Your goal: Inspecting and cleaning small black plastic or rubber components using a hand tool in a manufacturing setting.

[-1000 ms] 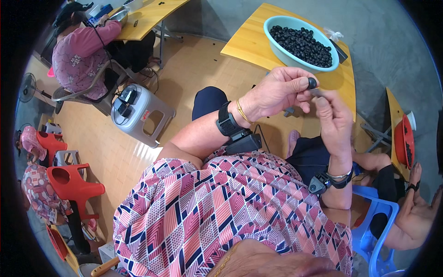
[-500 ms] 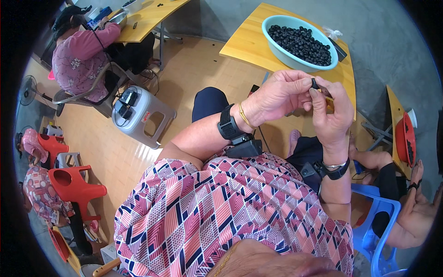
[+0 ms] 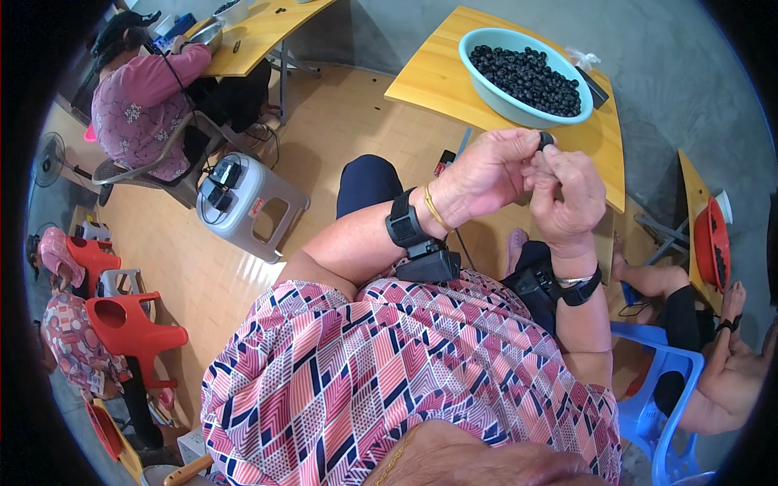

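In front of the table, my left hand [image 3: 493, 172] pinches a small black ring-shaped piece [image 3: 545, 141] between thumb and fingertips. My right hand [image 3: 571, 198] is closed beside it, its fingers bent and pressed together close to the piece. Whether those right fingertips hold anything is too small to make out. Just beyond both hands, a light blue basin [image 3: 519, 108] full of small black round pieces [image 3: 531, 79] stands on the yellow wooden table [image 3: 429, 77].
A dark flat object [image 3: 596, 87] and a clear plastic bag [image 3: 583, 58] lie beside the basin. To the left are a grey stool [image 3: 259, 198] with black devices and a seated person [image 3: 154, 113] at another table. A blue chair [image 3: 668, 364] and another person are at right.
My right hand has drawn back and down a little, its fingers curling in. The black piece has shifted slightly left and now shows a ring shape in my left fingertips.
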The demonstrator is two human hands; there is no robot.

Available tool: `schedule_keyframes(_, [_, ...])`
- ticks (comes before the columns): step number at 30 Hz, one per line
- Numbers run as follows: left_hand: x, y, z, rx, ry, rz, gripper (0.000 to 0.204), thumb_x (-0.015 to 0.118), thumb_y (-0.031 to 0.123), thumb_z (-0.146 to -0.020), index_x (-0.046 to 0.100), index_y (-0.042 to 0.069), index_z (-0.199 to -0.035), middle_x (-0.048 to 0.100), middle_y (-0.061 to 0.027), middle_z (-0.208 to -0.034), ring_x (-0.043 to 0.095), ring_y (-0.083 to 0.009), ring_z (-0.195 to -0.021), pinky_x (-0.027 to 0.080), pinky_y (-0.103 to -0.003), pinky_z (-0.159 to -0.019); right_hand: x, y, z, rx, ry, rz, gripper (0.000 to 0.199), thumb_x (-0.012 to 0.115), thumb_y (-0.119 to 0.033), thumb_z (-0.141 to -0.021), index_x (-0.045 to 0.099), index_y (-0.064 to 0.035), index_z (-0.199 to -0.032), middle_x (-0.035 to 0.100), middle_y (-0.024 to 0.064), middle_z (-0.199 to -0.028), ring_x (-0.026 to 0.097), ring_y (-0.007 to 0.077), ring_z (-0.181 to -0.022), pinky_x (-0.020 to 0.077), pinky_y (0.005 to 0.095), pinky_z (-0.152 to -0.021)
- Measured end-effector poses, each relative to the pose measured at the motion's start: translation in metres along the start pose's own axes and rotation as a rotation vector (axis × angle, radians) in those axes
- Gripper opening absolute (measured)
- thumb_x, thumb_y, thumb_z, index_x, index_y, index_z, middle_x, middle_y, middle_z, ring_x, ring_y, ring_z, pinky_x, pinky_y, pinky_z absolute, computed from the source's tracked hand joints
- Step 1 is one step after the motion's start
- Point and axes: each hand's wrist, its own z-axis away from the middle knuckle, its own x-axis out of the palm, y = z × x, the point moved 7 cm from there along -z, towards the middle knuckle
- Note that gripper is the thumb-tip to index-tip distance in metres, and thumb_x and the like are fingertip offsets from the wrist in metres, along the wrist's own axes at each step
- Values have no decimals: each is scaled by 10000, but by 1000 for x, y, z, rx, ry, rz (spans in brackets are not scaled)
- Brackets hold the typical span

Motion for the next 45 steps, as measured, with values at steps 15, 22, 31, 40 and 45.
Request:
schedule_keyframes(15, [-32, -37, -16, -361, 45, -647, 168, 584, 176, -816, 609, 15, -859, 592, -30, -725, 530, -79, -582, 450, -212, -538, -77, 54, 78, 577, 109, 215, 231, 607, -69, -779, 536, -30, -995, 578, 71, -828, 558, 147, -665, 458, 252, -602])
schedule_keyframes(22, [-70, 49, -51, 253, 207, -1517, 152, 605, 119, -771, 632, 1, -863, 616, -30, -717, 546, -92, -626, 451, -235, -574, -189, 173, 277, 1321, 710, 55, 283, 568, -169, -817, 514, 15, -1024, 540, 41, -786, 499, 113, -660, 420, 231, -606])
schedule_keyframes(31, [-70, 66, -117, 93, 236, -2250, 217, 642, 247, -695, 651, 34, -737, 618, -154, -735, 599, -308, -702, 475, -386, -643, -193, 161, 330, 1391, 483, 390, 369, 548, -176, -820, 469, 58, -1094, 540, 134, -1032, 511, 194, -906, 395, 299, -818])
schedule_keyframes(40, [-105, 62, -140, -106, 268, -2329, 221, 639, 217, -705, 641, 37, -832, 616, -163, -788, 602, -298, -724, 479, -378, -681, -161, 112, 215, 1289, 560, 79, 255, 539, -167, -841, 498, -7, -1034, 474, -19, -731, 401, 31, -550, 314, 167, -470])
schedule_keyframes(45, [-52, 61, -94, -4, 59, -1089, 205, 545, 55, -808, 553, -26, -997, 599, -97, -805, 589, -155, -692, 514, -284, -669, -119, 85, 139, 1140, 327, -238, 97, 515, -143, -859, 514, -48, -877, 419, -66, -639, 360, 12, -525, 269, 157, -450])
